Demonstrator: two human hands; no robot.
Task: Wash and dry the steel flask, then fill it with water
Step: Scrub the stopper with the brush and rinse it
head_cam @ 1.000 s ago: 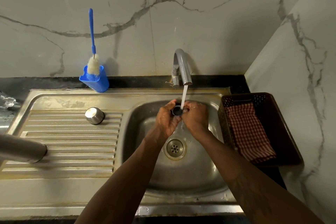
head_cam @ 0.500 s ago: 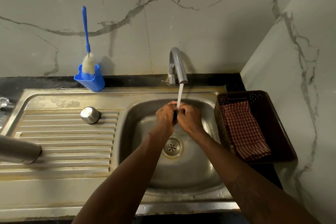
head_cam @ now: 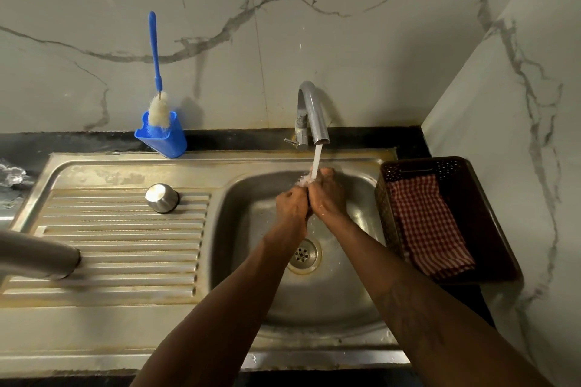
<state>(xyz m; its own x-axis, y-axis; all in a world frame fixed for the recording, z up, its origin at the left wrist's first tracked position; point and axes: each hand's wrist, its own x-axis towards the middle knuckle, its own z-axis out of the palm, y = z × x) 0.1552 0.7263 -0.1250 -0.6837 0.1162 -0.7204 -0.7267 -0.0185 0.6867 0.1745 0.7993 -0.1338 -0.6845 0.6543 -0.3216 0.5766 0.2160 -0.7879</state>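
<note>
Right of the stainless steel sink, on the black stone counter, a brown plastic basket holds a red checked cloth. Our left hand and right hand meet under running water; we cannot tell their grip.

Curled left grip against right grip

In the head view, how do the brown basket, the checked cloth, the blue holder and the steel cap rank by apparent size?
Largest first:
brown basket
checked cloth
blue holder
steel cap
The gaps look plain; none is close.
</note>
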